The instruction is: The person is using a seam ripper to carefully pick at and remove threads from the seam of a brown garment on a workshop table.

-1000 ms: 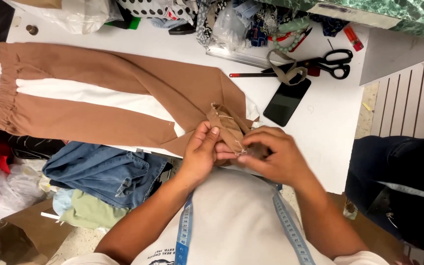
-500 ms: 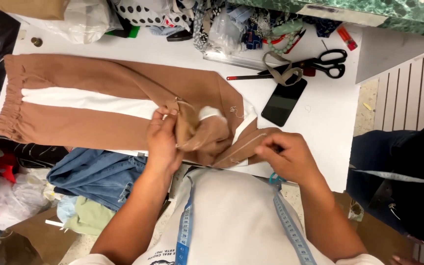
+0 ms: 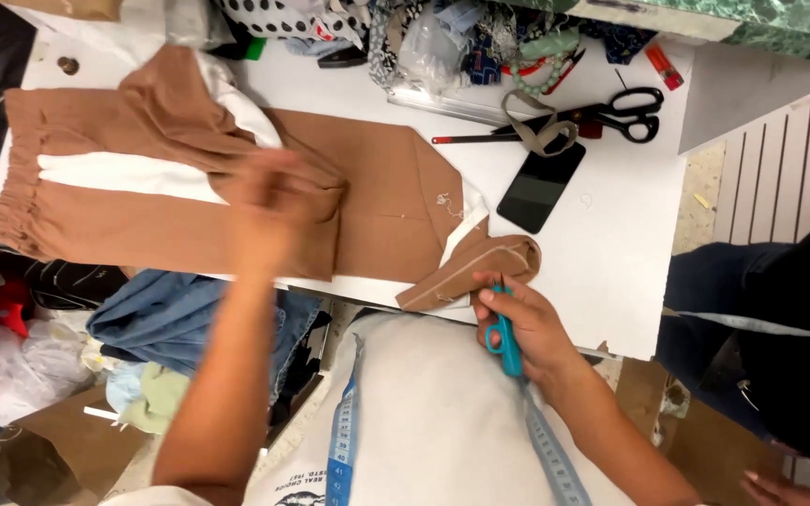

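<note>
The left hand (image 3: 269, 201) is blurred over the brown trousers (image 3: 180, 187), seemingly pressing or gripping the cloth, though I cannot tell how closed it is. The right hand (image 3: 522, 328) is curled around a small teal tool (image 3: 506, 339), resting on a folded brown piece (image 3: 471, 272) at the near edge of the white surface (image 3: 611, 244), probably to hold it there. Scissors (image 3: 625, 108) and a phone (image 3: 541, 186) lie well apart, with bare room to the right.

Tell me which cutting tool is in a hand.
The small teal snips, in the right hand. The black scissors lie untouched on the table.
</note>
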